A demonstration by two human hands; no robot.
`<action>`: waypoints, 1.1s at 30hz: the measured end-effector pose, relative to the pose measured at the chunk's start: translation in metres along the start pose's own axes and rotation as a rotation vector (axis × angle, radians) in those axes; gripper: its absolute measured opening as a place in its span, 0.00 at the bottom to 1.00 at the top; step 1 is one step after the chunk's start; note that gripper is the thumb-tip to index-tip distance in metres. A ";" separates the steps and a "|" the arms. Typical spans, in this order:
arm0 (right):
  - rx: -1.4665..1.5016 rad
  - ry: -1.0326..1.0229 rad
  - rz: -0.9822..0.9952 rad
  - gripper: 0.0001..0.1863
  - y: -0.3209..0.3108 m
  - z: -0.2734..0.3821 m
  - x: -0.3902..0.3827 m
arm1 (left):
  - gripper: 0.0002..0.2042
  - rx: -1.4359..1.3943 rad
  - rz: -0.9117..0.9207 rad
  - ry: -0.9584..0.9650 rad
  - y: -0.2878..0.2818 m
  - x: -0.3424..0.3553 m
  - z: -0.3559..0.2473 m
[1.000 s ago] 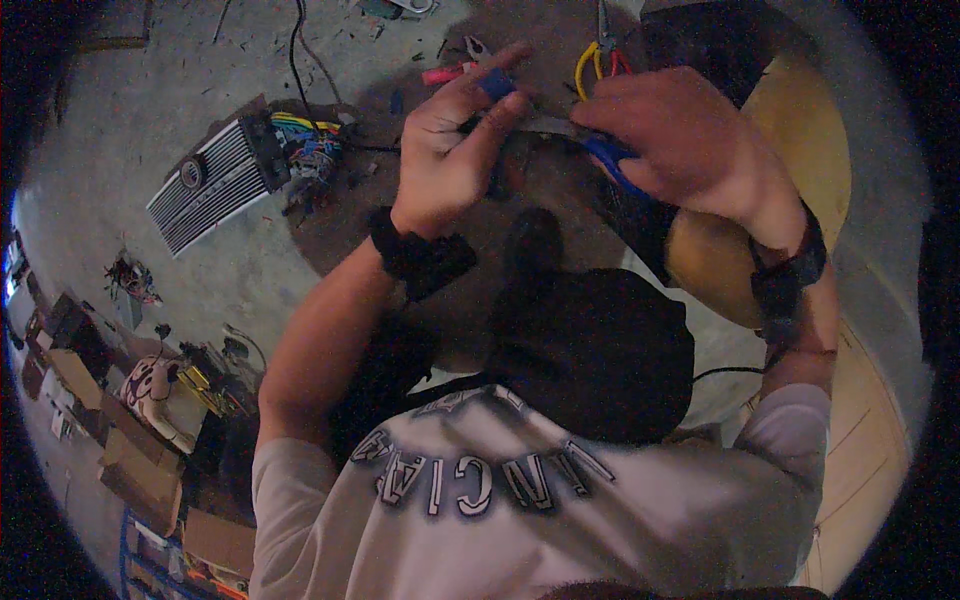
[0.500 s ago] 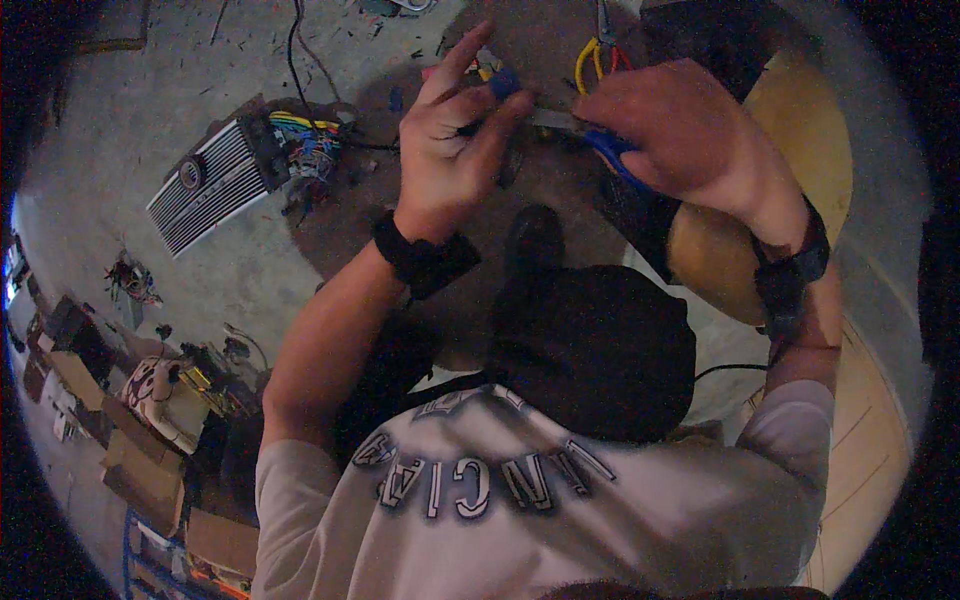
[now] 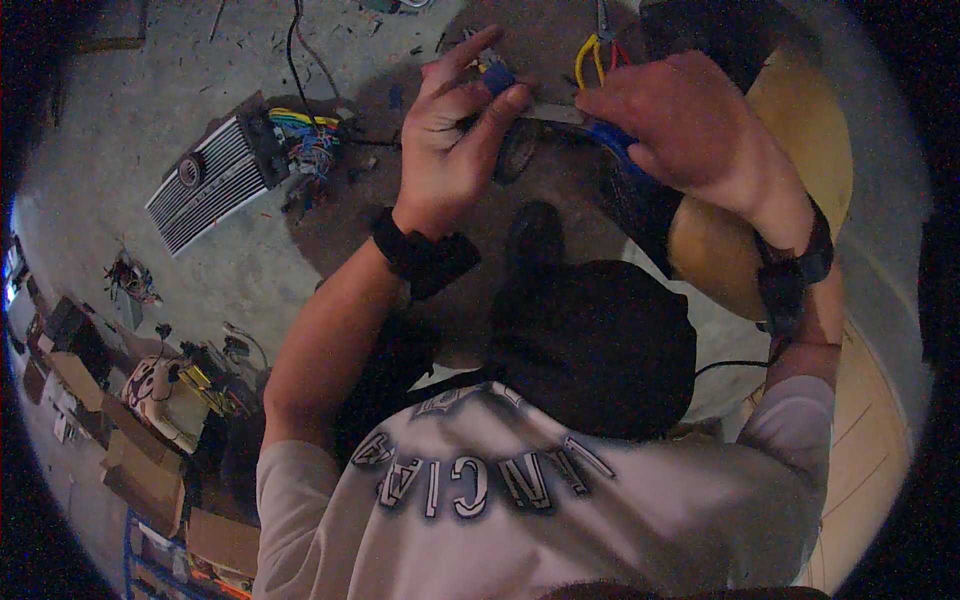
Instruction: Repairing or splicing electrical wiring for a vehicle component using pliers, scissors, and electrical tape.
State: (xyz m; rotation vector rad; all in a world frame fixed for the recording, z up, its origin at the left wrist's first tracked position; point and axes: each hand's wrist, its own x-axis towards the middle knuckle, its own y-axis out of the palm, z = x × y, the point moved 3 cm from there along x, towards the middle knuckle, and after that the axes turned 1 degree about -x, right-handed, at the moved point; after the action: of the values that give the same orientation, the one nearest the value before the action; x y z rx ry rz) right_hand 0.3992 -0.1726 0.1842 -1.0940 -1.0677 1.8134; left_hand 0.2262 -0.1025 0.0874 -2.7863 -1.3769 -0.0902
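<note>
Blue piece (image 3: 499, 78) sits pinched in our L hand (image 3: 445, 135), w/ our R hand (image 3: 690, 125) clenched on a blue-handled tool (image 3: 614, 145), its pale shaft (image 3: 553, 113) lying approx. sideways btwn both, tip nearer our L.

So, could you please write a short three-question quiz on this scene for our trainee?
1. Fill in: coloured ____ lie at the end of the ribbed silver case nearest the left hand.
2. True or false: the small blue piece is in the right hand.
3. The hand tool in the right hand has a handle that is: a) yellow, b) blue, c) red.
Key: 1. wires; 2. false; 3. b.
</note>
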 end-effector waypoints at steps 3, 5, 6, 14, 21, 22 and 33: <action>-0.085 0.061 0.167 0.22 -0.001 0.005 0.004 | 0.05 0.024 -0.011 -0.055 -0.002 -0.003 -0.001; -0.114 0.078 0.167 0.23 -0.004 0.010 0.006 | 0.05 0.013 -0.033 -0.073 -0.002 -0.003 -0.006; -0.143 0.096 0.167 0.23 -0.004 0.011 0.006 | 0.04 0.002 -0.055 -0.091 -0.001 -0.003 -0.007; 0.068 0.095 -0.069 0.17 0.008 0.017 0.004 | 0.04 0.087 -0.147 0.089 -0.006 -0.002 0.002; 0.270 0.102 -0.084 0.18 0.013 0.013 0.009 | 0.14 0.034 -0.173 0.040 -0.011 0.001 0.000; 0.269 0.099 -0.084 0.18 0.016 0.012 0.009 | 0.14 0.035 -0.175 0.041 -0.013 -0.001 -0.001; 0.789 0.424 0.001 0.21 0.006 -0.015 0.007 | 0.19 -0.392 -0.173 -0.065 -0.020 -0.011 0.019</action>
State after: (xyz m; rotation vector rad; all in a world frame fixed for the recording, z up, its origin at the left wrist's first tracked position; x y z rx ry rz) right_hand 0.4094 -0.1651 0.1721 -0.9037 -0.0668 1.6556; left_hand 0.2040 -0.0980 0.0681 -2.9847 -1.7896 -0.3084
